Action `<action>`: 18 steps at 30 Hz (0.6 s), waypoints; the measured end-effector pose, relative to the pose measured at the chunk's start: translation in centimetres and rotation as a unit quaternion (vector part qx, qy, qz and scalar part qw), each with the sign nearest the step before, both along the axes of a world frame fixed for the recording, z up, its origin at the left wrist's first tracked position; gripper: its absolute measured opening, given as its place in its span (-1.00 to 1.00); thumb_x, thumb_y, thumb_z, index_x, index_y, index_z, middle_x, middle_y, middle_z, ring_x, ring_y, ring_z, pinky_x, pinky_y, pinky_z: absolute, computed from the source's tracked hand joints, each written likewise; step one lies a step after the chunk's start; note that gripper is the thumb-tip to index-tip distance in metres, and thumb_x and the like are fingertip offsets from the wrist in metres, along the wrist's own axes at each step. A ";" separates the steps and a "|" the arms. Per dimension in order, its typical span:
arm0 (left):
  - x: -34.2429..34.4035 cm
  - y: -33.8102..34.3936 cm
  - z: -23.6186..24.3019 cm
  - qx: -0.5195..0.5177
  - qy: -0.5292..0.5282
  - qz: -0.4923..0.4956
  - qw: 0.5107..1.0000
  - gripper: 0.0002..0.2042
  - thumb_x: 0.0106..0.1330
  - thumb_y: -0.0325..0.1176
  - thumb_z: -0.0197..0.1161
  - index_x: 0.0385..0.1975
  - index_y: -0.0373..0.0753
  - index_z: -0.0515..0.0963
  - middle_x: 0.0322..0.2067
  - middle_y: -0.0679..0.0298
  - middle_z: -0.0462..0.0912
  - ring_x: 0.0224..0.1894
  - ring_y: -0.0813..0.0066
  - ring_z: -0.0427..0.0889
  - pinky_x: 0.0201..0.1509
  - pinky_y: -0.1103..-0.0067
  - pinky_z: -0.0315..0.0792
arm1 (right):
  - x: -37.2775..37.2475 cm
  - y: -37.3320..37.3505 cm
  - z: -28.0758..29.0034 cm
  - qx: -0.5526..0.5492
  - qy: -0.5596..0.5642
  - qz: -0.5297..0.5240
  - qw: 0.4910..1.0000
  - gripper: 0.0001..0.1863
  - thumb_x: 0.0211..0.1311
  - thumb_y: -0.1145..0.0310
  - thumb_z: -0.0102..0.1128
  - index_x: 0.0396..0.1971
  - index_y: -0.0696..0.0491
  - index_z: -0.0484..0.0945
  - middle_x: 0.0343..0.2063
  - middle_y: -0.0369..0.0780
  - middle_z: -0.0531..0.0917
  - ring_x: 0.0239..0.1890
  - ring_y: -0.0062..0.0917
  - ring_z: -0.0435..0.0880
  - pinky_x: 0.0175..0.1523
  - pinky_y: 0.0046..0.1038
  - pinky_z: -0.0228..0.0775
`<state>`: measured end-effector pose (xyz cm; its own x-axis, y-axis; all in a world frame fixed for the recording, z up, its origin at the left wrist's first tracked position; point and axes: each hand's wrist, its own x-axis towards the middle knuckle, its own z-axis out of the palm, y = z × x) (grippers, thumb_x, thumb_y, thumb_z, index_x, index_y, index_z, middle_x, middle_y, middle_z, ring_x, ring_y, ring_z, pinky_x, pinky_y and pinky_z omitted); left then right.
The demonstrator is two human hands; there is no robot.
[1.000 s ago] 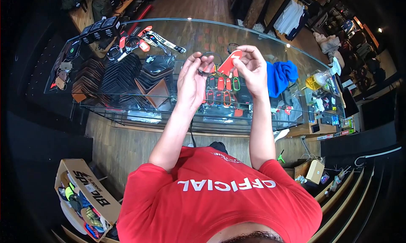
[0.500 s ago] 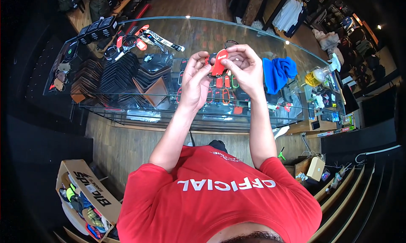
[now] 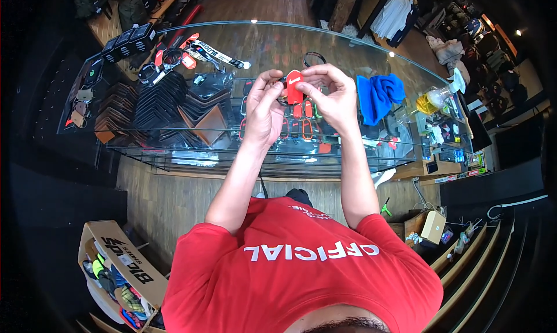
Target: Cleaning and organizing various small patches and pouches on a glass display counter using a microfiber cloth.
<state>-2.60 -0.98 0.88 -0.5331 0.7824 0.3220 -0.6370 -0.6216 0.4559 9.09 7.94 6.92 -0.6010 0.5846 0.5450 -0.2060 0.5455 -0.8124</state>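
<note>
Head view, right hand [image 3: 335,100] pinching a flat red tag with white marking [image 3: 295,86], left hand [image 3: 264,109] at its left edge, grip unclear, tag between both, above a clear glass counter [image 3: 272,49]

The red tag [image 3: 293,86] looks smooth, the glass counter [image 3: 267,49] glossy (blue cloth [image 3: 380,99]: matt).

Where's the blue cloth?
The blue cloth lies right of centre in the head view, on the glass counter, between the right hand and the spray bottle.

Tag [image 3: 295,89] between hands [image 3: 265,109] [image 3: 336,104], cloth [image 3: 377,98] right (on counter [image 3: 270,46])
</note>
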 end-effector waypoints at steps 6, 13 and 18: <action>0.4 0.1 0.4 -0.007 0.027 -0.007 1.000 -0.78 0.37 -0.52 0.12 -0.01 -0.30 0.44 -0.21 0.33 0.54 -0.21 0.70 0.56 -0.11 0.70 0.47 | 0.8 0.5 -0.5 0.054 -0.020 -0.039 0.998 -0.76 0.00 0.53 0.44 -0.29 0.16 0.65 -0.42 -0.32 0.72 -0.44 -0.79 0.58 -0.26 -0.72 0.37; 0.4 0.2 0.3 -0.035 0.055 -0.006 0.998 -0.77 0.35 -0.54 0.13 -0.02 -0.29 0.44 -0.24 0.35 0.56 -0.32 0.74 0.52 -0.28 0.78 0.35 | 1.1 0.2 -1.3 -0.036 -0.020 -0.021 0.999 -0.77 -0.03 0.56 0.44 -0.30 0.17 0.65 -0.43 -0.33 0.69 -0.40 -0.82 0.53 -0.28 -0.70 0.35; 0.6 -0.1 2.0 -0.071 0.018 -0.006 0.997 -0.77 0.35 -0.53 0.03 -0.02 -0.32 0.43 -0.36 0.37 0.50 -0.41 0.74 0.42 -0.34 0.78 0.26 | 0.8 -0.1 -2.7 -0.112 0.075 0.014 0.991 -0.75 -0.02 0.64 0.42 -0.28 0.19 0.60 -0.37 -0.25 0.69 -0.29 -0.66 0.64 -0.16 -0.64 0.48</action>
<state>-1.98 -1.04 2.88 -0.5142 0.8275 0.2254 -0.6254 -0.5416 0.5618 9.85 7.83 4.23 -0.5406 0.6854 0.4878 -0.3450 0.3482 -0.8716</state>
